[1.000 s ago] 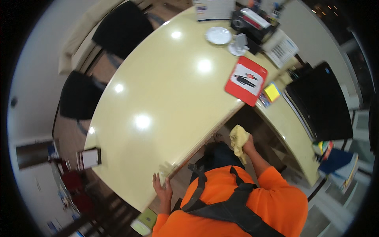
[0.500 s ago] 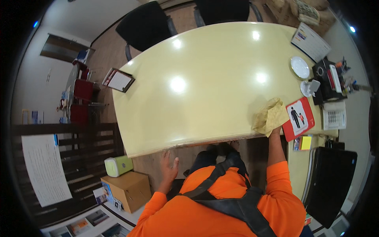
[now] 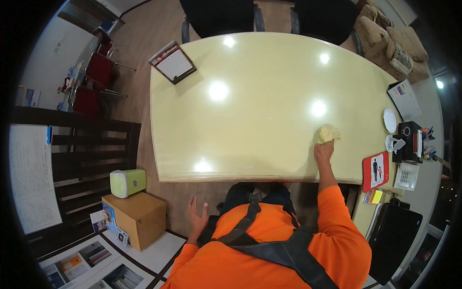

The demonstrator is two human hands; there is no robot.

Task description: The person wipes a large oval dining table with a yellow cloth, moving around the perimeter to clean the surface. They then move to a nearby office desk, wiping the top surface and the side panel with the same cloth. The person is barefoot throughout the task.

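From my seat the desk [image 3: 260, 96] reads as a glossy, smooth pale-yellow top, polished enough to throw back round lamp glare. Near its right edge my right hand [image 3: 323, 150] presses a soft, crumpled yellow cloth [image 3: 328, 132], matt and wrinkled. My left hand [image 3: 197, 216] hangs bare below the front edge. The sleeves [image 3: 337, 216] look like matt orange fabric, the strap [image 3: 284, 250] dull dark webbing. The floor [image 3: 144, 29] shows wood grain; the box [image 3: 137, 212] is plain matt cardboard

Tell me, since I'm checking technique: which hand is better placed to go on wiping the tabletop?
Right. The right hand already holds the yellow cloth on the table; the left hand hangs empty below its edge.
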